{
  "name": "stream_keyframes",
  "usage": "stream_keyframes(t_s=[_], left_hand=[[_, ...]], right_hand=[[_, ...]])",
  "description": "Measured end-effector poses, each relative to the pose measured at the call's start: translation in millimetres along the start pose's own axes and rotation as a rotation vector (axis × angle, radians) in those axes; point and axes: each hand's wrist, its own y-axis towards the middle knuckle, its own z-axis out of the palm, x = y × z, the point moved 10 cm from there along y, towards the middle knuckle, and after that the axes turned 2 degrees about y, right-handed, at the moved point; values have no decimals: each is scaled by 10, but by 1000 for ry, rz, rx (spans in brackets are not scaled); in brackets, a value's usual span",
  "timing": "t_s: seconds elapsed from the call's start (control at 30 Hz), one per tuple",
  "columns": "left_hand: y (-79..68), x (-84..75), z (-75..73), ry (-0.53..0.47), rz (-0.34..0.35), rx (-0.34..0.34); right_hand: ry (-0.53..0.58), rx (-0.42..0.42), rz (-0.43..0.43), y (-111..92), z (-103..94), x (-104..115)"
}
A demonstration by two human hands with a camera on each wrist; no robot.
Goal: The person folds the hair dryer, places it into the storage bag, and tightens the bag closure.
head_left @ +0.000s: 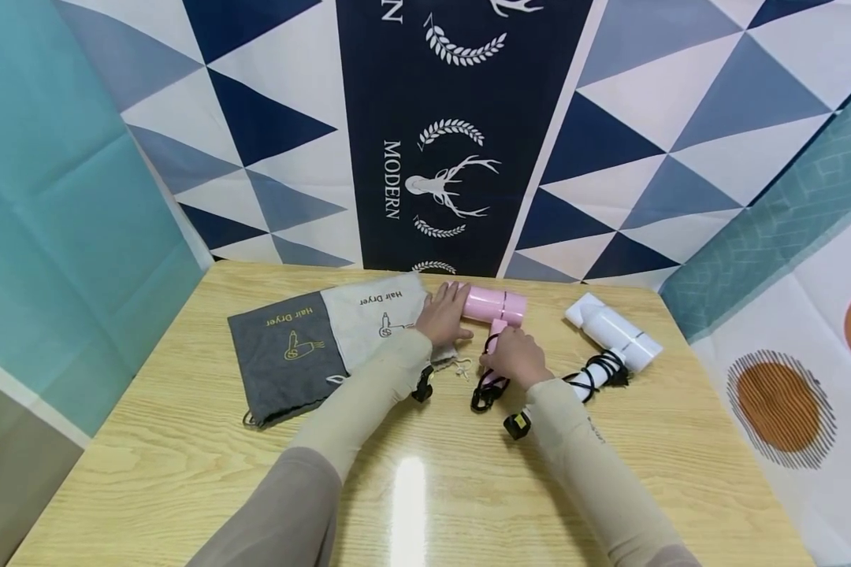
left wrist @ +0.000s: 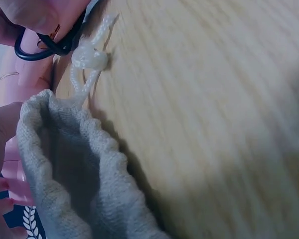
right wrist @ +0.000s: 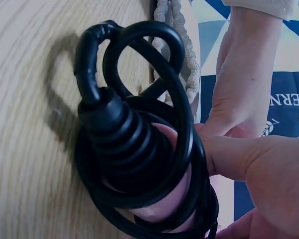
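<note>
A pink hair dryer (head_left: 496, 305) lies near the back of the table, its handle pointing toward me. My right hand (head_left: 516, 354) grips that handle, with the black cord (right wrist: 187, 144) looped around it. The ribbed cord end (right wrist: 124, 134) sticks out of the handle in the right wrist view. My left hand (head_left: 443, 315) rests at the left end of the dryer's barrel, fingers extended and thumb apart. Beneath the left wrist is the light grey drawstring bag (head_left: 372, 315), printed "Hair Dryer". Its gathered mouth (left wrist: 104, 174) gapes slightly in the left wrist view.
A dark grey bag (head_left: 287, 354) with yellow print lies beside the light one, at left. To the right sits a white hair dryer (head_left: 620, 331) with black cord wound on its handle. Patterned cloth (head_left: 432, 134) rises behind the table's back edge.
</note>
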Motion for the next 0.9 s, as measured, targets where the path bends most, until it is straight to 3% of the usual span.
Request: stream_keyframes(t_s=[0.23,0.4,0.9], left_hand=[[111,-5,-21,32,5,4],[160,-24,-6,55,0,10],[134,-14,-16,59,29,-27]], right_hand=[[9,-17,29,25,-21,-35],[-5,14,59,3,19,-49],[10,-6,28,-53,64,8]])
